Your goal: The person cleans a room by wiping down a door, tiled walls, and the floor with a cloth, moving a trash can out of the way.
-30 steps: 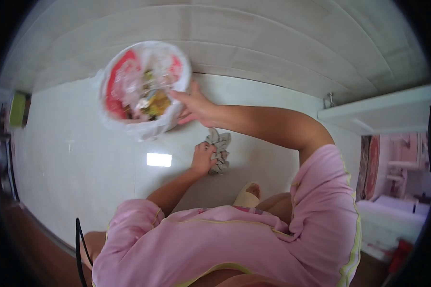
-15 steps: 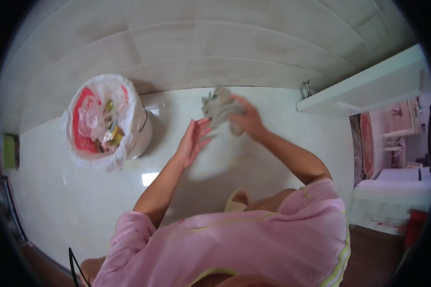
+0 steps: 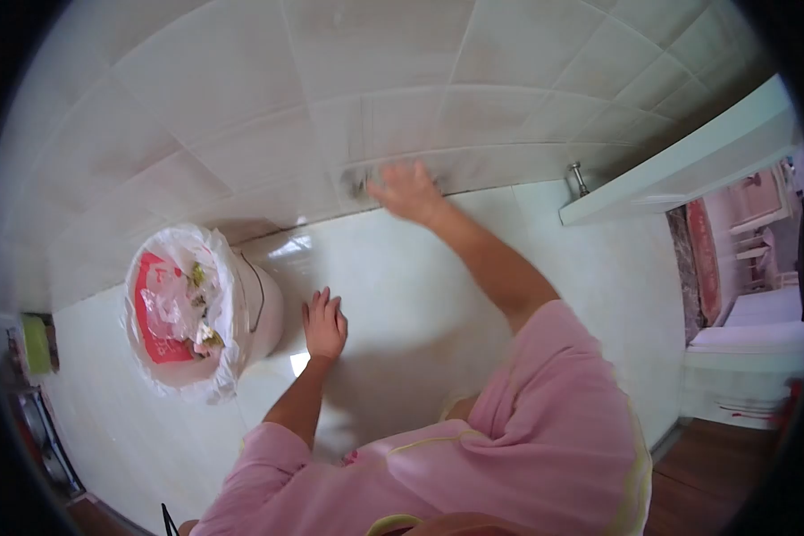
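My right hand (image 3: 406,190) is up at the foot of the tiled wall, blurred by motion. Under and beside it shows a smeared grey cloth (image 3: 357,182), which the hand seems to press against the tiles; most of the cloth is hidden. Lower and to the left, my left hand (image 3: 325,324) hangs over the pale floor with its fingers apart, holding nothing. The white bucket (image 3: 263,313) stands just left of that hand.
Inside the bucket, a white bin liner (image 3: 226,357) holds crumpled plastic and scraps. A tiled wall (image 3: 375,54) runs along the front. At the right are a white door (image 3: 679,161) and a metal doorstop (image 3: 579,179). A green box (image 3: 36,344) is at far left.
My right hand has carried the cloth from over the floor to the wall's foot. My left hand has drawn away from the cloth, down and left. The view has shifted.
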Demonstrator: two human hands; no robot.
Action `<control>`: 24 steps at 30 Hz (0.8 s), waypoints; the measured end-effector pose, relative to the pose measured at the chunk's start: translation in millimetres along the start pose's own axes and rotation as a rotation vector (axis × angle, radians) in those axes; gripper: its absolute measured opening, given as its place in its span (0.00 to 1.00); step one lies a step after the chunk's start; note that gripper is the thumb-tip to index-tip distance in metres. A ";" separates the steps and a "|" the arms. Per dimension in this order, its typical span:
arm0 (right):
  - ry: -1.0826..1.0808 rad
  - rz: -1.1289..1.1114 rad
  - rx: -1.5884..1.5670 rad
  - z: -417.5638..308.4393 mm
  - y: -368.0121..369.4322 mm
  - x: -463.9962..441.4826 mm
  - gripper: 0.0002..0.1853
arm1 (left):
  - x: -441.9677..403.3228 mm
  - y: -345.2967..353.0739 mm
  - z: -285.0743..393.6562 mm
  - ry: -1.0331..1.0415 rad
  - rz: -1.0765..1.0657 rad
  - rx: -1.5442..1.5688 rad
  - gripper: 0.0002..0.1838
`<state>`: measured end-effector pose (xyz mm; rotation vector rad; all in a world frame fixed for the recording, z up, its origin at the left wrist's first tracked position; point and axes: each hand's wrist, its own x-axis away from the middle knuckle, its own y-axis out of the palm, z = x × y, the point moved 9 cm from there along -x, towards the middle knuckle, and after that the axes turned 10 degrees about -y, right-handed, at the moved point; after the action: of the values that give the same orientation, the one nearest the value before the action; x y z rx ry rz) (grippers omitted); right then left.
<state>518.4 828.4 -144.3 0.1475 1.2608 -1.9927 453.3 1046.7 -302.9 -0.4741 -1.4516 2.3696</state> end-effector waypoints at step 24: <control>-0.273 -0.135 -0.478 -113.5 92.2 -36.4 0.09 | -6.6 -7.1 -4.8 -0.031 -0.060 0.075 0.14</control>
<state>571.5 919.6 -251.8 -0.4364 1.5496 -1.6900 462.0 1050.7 -297.8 -0.3709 -1.3652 2.3844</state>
